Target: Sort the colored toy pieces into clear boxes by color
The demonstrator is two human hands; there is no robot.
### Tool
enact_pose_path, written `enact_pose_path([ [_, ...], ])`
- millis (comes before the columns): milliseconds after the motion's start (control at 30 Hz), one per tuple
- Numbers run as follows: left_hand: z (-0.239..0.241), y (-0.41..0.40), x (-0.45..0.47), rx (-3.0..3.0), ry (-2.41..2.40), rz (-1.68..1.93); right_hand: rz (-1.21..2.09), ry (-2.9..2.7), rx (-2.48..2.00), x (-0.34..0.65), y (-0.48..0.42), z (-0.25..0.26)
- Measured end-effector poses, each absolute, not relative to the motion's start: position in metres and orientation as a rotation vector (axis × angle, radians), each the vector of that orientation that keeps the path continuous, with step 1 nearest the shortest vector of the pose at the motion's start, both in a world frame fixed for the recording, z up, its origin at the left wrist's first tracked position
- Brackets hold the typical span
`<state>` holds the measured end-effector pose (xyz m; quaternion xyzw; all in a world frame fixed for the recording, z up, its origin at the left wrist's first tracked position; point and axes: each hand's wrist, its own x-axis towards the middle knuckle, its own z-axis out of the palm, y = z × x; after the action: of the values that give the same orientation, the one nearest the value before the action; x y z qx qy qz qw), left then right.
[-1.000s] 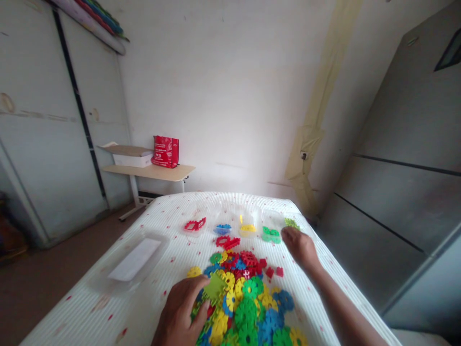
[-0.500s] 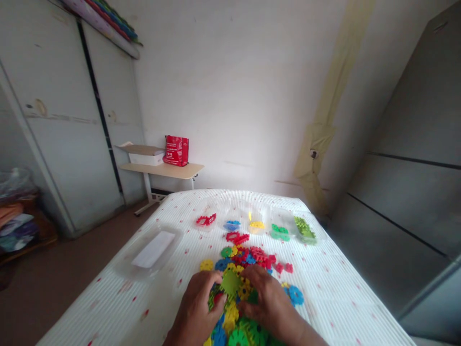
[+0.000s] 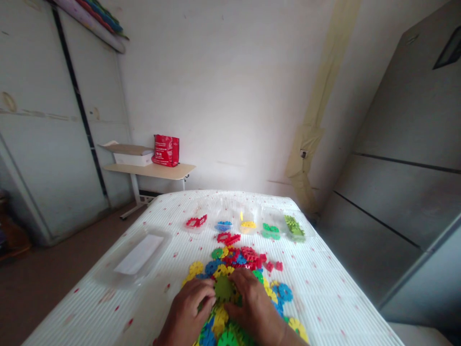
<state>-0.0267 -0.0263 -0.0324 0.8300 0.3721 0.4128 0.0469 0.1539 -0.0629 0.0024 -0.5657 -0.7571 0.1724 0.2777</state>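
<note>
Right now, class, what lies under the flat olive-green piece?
Yellow flower-shaped pieces show past the far edge of the flat olive-green piece. Whatever is directly beneath is covered; the left hand and right hand hide its sides.

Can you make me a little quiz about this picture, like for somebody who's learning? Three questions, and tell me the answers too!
1. What colour is the flat piece between the left hand and the right hand?
A) red
B) light green
C) blue

2. True or false: the red bag stands on the side table.

3. Fill the gap: in the row of five clear tubs, the yellow pieces are in the ____ one.

Key: 1. B; 2. true; 3. middle
</note>
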Motion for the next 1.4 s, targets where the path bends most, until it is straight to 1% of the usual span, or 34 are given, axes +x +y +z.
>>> enact_pose_path([
  [167, -0.034, -0.025, -0.028, 2.537, 1.123, 1.313, 0.326, -2.087, -1.559, 0.154, -0.065, 0.008],
  [300, -0.033, -0.023, -0.032, 2.492, 1.161, 1.37, 0.073, -1.941, -1.558, 0.199, -0.047, 0.023],
  [400, -0.034, -0.022, -0.035, 2.456, 1.175, 1.4, -0.276, -1.699, -1.804, 0.258, -0.018, 0.038],
  [500, -0.036, -0.022, -0.035, 2.441, 1.175, 1.39, -0.431, -1.487, -2.185, 0.313, 0.011, 0.051],
  [600, -0.038, -0.022, -0.035, 2.449, 1.168, 1.369, -0.391, -1.387, -2.424, 0.346, 0.033, 0.058],
  [700, -0.04, -0.021, -0.036, 2.454, 1.185, 1.342, -0.329, -1.336, -2.557, 0.361, 0.052, 0.057],
  [900, -0.043, -0.019, -0.038, 2.455, 1.201, 1.284, -0.259, -1.342, -2.614, 0.366, 0.076, 0.05],
  [1067, -0.04, -0.019, -0.039, 2.443, 1.231, 1.296, -0.29, -1.381, -2.608, 0.362, 0.068, 0.055],
  [1167, -0.035, -0.02, -0.041, 2.403, 1.276, 1.336, -0.404, -1.397, -2.524, 0.355, 0.05, 0.063],
  [1267, -0.03, -0.02, -0.044, 2.342, 1.309, 1.341, -0.473, -1.472, -2.326, 0.337, 0.025, 0.067],
  [1333, -0.029, -0.02, -0.045, 2.301, 1.331, 1.328, -0.413, -1.554, -2.145, 0.319, 0.006, 0.064],
  [1400, -0.029, -0.019, -0.047, 2.259, 1.355, 1.32, -0.242, -1.675, -1.932, 0.297, -0.014, 0.058],
])
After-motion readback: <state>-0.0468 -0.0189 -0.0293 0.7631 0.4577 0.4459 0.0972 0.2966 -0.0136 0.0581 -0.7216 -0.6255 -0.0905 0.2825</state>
